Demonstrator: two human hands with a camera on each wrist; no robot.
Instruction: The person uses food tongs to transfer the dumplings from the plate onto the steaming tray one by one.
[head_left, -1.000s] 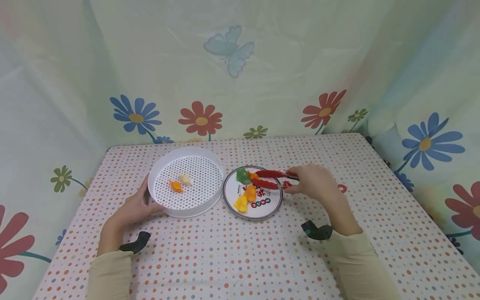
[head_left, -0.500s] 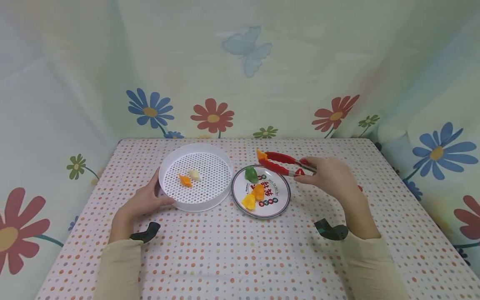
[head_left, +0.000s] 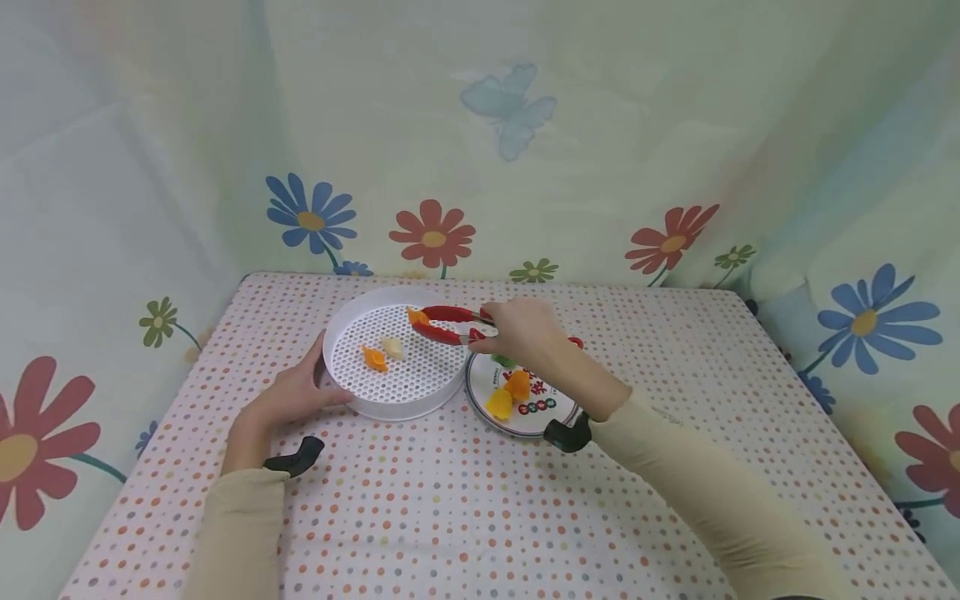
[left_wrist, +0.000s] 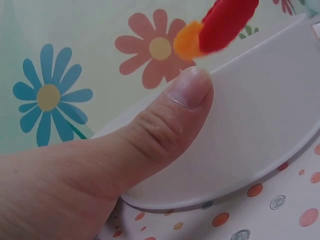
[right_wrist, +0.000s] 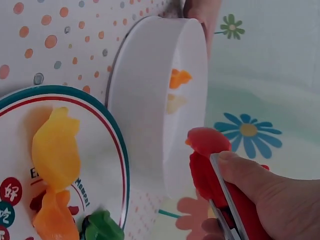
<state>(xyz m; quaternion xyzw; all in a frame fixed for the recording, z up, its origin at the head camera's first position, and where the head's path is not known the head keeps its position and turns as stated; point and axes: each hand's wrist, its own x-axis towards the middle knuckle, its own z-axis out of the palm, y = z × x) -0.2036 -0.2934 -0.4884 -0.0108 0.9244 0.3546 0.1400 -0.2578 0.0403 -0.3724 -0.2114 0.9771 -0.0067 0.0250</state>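
Observation:
My left hand (head_left: pixel 288 396) holds the side of a round white steamer basket (head_left: pixel 408 409), its thumb (left_wrist: pixel 165 120) lying along the outer wall. On the perforated floor lie an orange dumpling-shaped piece (head_left: pixel 374 359) and a cream one (head_left: pixel 393 347). My right hand (head_left: pixel 525 329) grips red-tipped metal tongs (head_left: pixel 448 313) over the basket's right side. Between the tongs' tips is another orange dumpling-shaped piece (head_left: pixel 417 317), also showing as an orange lump (left_wrist: pixel 187 41) above the rim in the left wrist view.
Right of the basket stands a round plate (head_left: pixel 480 383), partly under my right forearm. It bears a yellow piece (head_left: pixel 500 404), an orange piece (head_left: pixel 518 385) and a mostly hidden green piece (head_left: pixel 504 362). A flowered curtain (head_left: pixel 345 125) hangs behind the dotted tablecloth (head_left: pixel 420 500).
The tongs have lifted an orange piece off the plate, and my right hand has carried it left over the basket. My left hand has stayed on the basket's side.

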